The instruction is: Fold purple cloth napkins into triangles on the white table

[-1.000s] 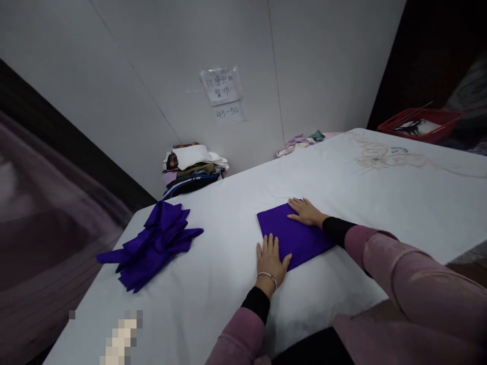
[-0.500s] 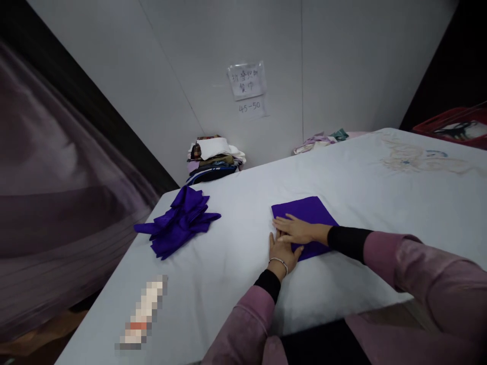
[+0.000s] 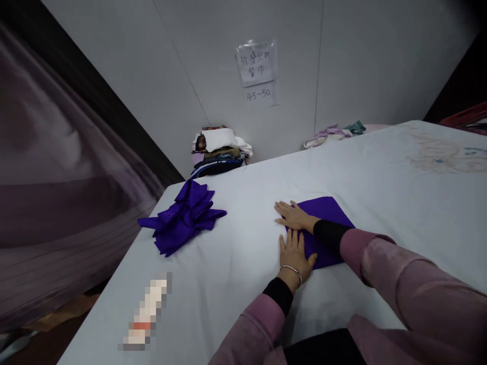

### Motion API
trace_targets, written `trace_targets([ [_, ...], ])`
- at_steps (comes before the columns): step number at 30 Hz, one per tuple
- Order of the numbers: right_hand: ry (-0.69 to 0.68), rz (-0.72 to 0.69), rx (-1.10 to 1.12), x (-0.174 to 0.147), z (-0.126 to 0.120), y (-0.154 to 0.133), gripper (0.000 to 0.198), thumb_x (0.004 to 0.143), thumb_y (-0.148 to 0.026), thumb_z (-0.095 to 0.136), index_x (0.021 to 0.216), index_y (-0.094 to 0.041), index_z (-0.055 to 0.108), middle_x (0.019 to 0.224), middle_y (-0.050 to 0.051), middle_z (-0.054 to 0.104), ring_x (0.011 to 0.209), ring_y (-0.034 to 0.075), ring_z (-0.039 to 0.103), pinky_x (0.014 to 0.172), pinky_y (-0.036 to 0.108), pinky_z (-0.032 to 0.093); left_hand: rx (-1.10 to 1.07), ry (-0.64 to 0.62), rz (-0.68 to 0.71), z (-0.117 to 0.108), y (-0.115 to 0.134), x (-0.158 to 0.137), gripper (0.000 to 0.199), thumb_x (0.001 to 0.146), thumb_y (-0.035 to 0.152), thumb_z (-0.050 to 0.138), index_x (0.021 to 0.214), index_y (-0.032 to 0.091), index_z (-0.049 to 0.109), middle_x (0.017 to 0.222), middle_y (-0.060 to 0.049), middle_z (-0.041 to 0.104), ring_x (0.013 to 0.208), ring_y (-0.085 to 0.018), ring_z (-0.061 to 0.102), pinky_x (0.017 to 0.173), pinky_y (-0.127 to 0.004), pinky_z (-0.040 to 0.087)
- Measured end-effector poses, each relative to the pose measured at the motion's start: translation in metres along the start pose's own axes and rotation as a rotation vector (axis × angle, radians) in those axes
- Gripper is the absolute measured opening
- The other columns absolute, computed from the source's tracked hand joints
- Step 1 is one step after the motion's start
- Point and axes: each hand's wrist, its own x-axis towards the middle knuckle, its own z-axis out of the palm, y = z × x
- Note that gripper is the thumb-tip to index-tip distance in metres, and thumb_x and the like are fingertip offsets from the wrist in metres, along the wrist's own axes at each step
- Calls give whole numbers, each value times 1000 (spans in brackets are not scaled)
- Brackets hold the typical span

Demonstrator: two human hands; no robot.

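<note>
A folded purple cloth point(image 3: 323, 210) lies flat on the white-covered table point(image 3: 236, 284), partly hidden under my hands and right sleeve. My left hand point(image 3: 296, 253), with a bracelet at its wrist, rests flat across the cloth's near left edge, fingers spread. Just beyond it, my right hand point(image 3: 294, 215) lies flat over the far left corner, its fingertips reaching past the edge onto the white cover. Neither hand grips anything. Off to the left sits a loose, crumpled heap of purple cloth point(image 3: 184, 218), apart from both hands.
A pixelated strip point(image 3: 144, 314) lies at the table's near left. Beyond the far edge are a stack of folded clothes point(image 3: 218, 152) and a smaller cloth pile point(image 3: 331, 136). Handwritten paper signs point(image 3: 256, 66) hang on the wall. A draped fabric point(image 3: 57, 192) stands at left.
My right hand has slid left over the folded cloth's edge, off my left fingers that it partly covered. The left hand's fingers now show fully. The whole view has shifted slightly.
</note>
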Motion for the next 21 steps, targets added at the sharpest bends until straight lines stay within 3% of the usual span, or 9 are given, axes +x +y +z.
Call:
trace_targets([
  [7, 61, 189, -98, 36, 4, 12, 66, 91, -57, 20, 145, -20, 28, 153, 9, 18, 140, 28, 12, 109, 54, 11, 27, -21, 15, -2, 0, -2, 78, 86, 64, 14, 145, 13, 24, 153, -11, 19, 141, -28, 6, 113, -55, 13],
  [12, 86, 193, -118, 39, 6, 14, 67, 90, -58, 18, 144, -21, 29, 153, 9, 19, 140, 28, 12, 109, 54, 11, 28, -23, 31, -5, 3, -10, 79, 86, 65, 13, 145, 13, 23, 153, -11, 17, 141, -28, 6, 112, -57, 12],
  [21, 59, 191, -110, 40, 9, 18, 68, 90, -59, 17, 145, -22, 28, 153, 8, 17, 140, 28, 11, 109, 56, 11, -44, -130, 168, -8, 19, -75, 84, 85, 63, 24, 146, 7, 12, 154, -13, 10, 142, -27, -1, 113, -57, 7],
])
